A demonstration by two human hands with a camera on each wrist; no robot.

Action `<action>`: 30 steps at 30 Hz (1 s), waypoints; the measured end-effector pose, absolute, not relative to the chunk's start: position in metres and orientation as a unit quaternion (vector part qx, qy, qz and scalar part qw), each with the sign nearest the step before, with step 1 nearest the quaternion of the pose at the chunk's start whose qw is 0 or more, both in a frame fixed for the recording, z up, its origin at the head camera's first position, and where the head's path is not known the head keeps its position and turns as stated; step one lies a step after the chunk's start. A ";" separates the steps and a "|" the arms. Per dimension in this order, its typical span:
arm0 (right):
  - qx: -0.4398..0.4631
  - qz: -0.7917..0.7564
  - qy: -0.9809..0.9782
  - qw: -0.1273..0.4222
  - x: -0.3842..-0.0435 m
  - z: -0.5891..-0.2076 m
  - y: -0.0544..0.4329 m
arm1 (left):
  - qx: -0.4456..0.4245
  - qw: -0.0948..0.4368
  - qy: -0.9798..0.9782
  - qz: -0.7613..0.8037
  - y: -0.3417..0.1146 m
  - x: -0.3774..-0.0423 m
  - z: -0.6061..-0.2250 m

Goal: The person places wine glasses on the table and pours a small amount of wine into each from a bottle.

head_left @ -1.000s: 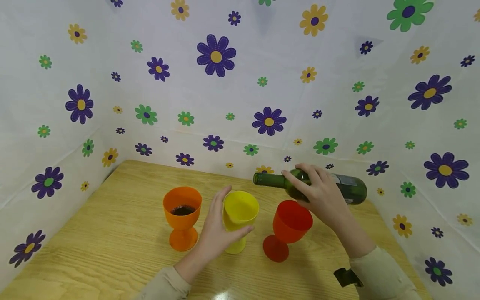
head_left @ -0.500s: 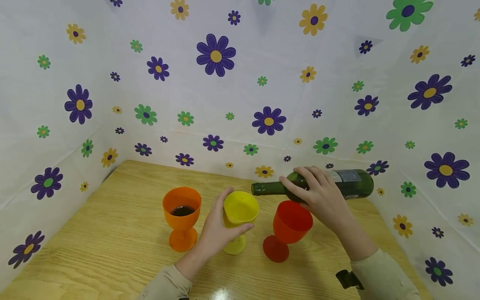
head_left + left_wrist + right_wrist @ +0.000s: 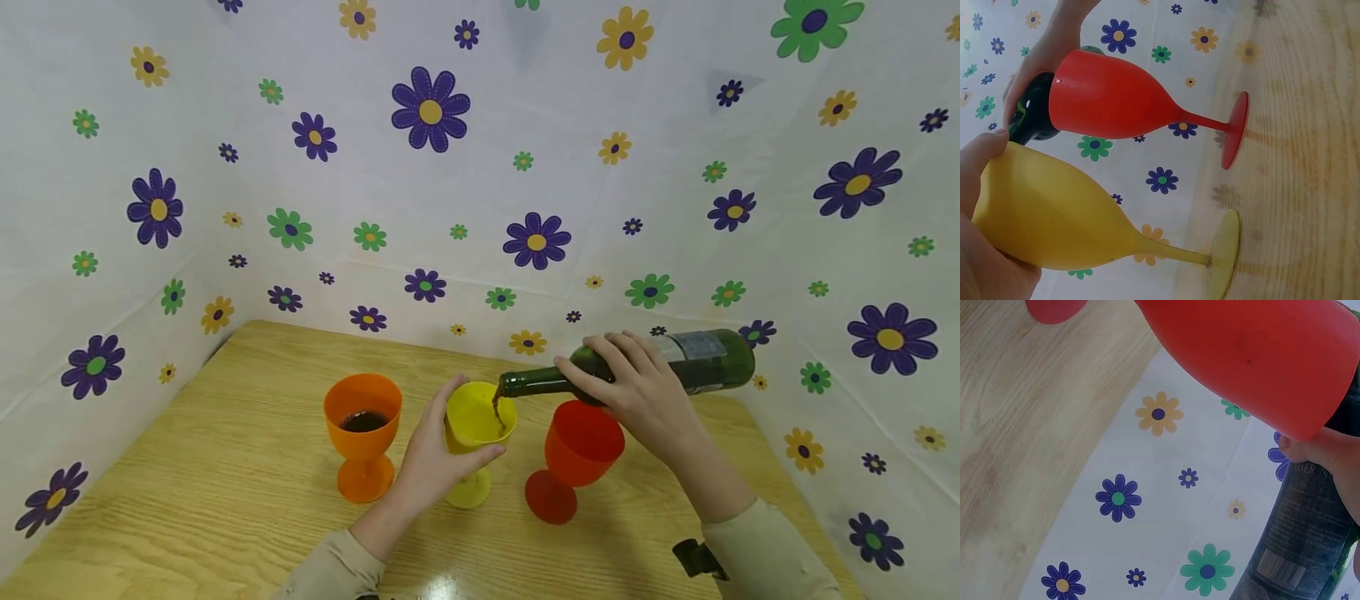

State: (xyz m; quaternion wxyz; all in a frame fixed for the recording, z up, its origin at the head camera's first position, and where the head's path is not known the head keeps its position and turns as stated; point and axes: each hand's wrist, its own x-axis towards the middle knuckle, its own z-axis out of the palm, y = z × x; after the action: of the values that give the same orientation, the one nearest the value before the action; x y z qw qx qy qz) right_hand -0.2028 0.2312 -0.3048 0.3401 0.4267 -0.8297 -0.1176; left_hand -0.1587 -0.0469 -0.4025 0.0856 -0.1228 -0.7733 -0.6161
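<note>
My left hand point(image 3: 438, 458) curls round the bowl of a yellow goblet point(image 3: 468, 421), thumb on the near side, fingers behind. The left wrist view shows the goblet's foot point(image 3: 1222, 256) standing on the wooden table. My right hand point(image 3: 643, 396) grips a green wine bottle point(image 3: 720, 358) round its body, tilted with its neck pointing left and slightly down. The bottle's mouth is over the right rim of the yellow goblet, and a thin stream of dark red liquid point(image 3: 497, 406) falls from it into the bowl. A red goblet point(image 3: 581, 450) stands below the bottle and right hand.
An orange goblet point(image 3: 365, 446) with dark liquid point(image 3: 365, 421) in it stands left of my left hand. The wooden table point(image 3: 225, 467) is bordered at the back and sides by a white flowered cloth point(image 3: 480, 183).
The bottle has tipped further, its neck dropping a little and its base rising, and liquid now runs from its mouth. My left hand and the goblets stay in place.
</note>
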 end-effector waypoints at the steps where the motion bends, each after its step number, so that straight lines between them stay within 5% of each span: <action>1: 0.427 -0.120 -0.829 0.341 -0.203 -0.305 0.231 | -0.122 0.086 -0.774 -0.615 -0.047 -0.159 -0.403; 30: 0.424 -0.121 -0.830 0.341 -0.202 -0.302 0.229 | -0.125 0.089 -0.770 -0.619 -0.048 -0.160 -0.406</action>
State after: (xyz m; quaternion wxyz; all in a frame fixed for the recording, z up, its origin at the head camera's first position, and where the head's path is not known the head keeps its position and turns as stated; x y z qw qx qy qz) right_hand -0.2021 0.2289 -0.3025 0.3409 0.4238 -0.8304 -0.1212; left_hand -0.1600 -0.0483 -0.4062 0.0890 -0.1255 -0.7702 -0.6190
